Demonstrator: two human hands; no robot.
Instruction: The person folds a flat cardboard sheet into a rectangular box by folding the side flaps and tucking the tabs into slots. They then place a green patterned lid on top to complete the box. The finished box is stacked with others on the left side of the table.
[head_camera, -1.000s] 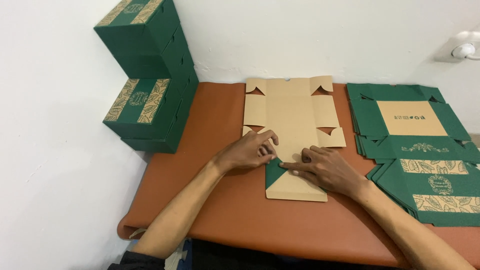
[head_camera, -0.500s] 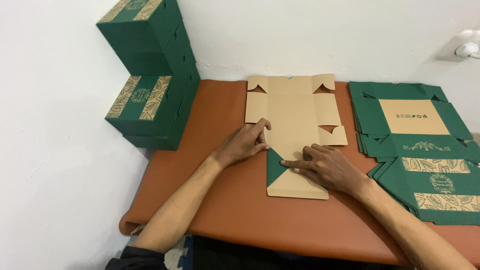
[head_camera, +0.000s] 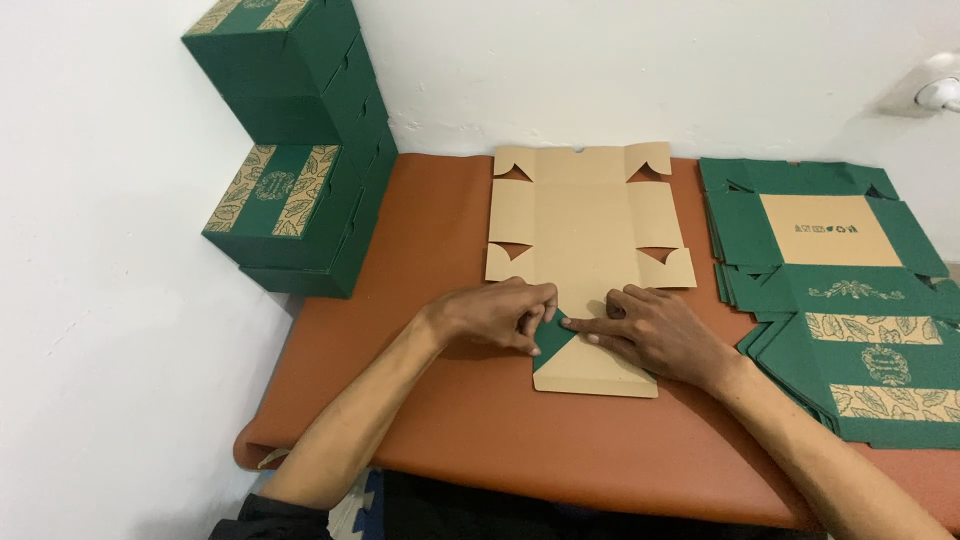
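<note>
Box blank: a flat brown cardboard blank (head_camera: 585, 225) lies on the orange-brown mat (head_camera: 440, 400), its long axis running straight away from the person, near end under both hands.
Left hand: the left hand (head_camera: 495, 315) pinches a folded-over green corner flap (head_camera: 553, 340) at the blank's near left edge.
Right hand: the right hand (head_camera: 655, 335) lies flat, fingers spread, pressing the blank just right of that flap.
Hidden: the blank's middle near section is covered by both hands; the fold line probably runs beneath them.
Cut off: the flat green stack (head_camera: 830, 290) beyond the right hand runs off frame.
</note>
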